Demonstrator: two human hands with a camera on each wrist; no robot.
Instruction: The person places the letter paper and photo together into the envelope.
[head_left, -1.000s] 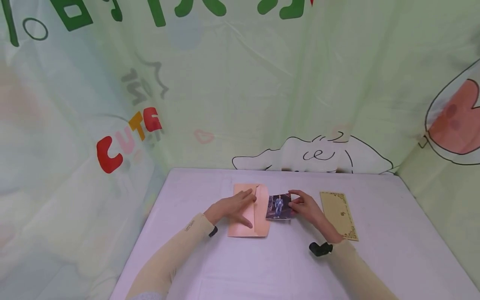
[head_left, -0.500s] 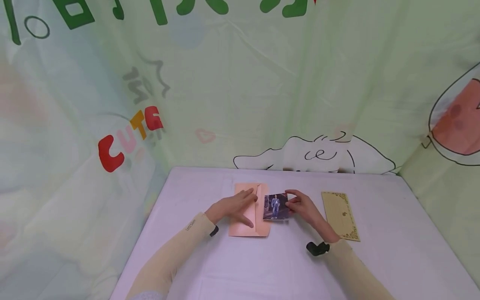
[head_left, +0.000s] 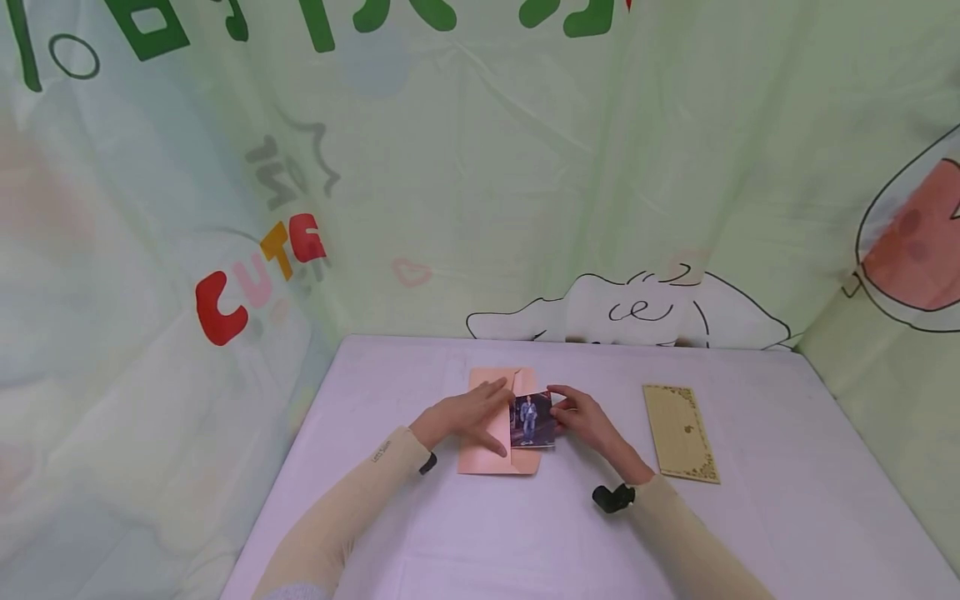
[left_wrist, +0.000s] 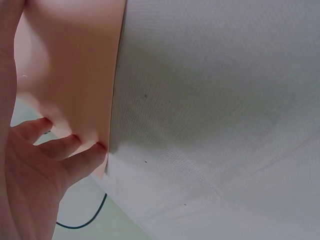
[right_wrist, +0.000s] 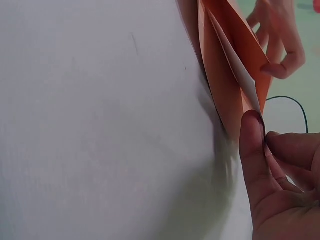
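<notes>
A small photo [head_left: 534, 421] of a standing figure is at the mouth of a pink envelope [head_left: 499, 422] that lies on the table [head_left: 480, 533]. By my judgement the work is part-way: the envelope is opened and its flap laid out to the right, and the photo's leading edge is just at or inside the mouth, with most of the print outside. Getting the photo fully in and folding the flap over look undone.

The left hand [head_left: 471, 412] is spread wide across the envelope, thumb and fingers well apart, fingertips on the paper; in the right wrist view the 2 layers of the envelope gape apart. The right hand [head_left: 587, 418] pinches the photo's outer edge between thumb and fingers. A tan card [head_left: 681, 433] with an ornate dark border lies near the right forearm, touched by neither of the 2 hands.

The table wears a pale, lilac-tinted cloth whose woven texture shows up close. Around it hangs a pale green printed curtain [head_left: 480, 208] on 3 visible sides, with coloured letters [head_left: 258, 279] on the left, big green characters along the top and a line-drawn white figure behind the table.
</notes>
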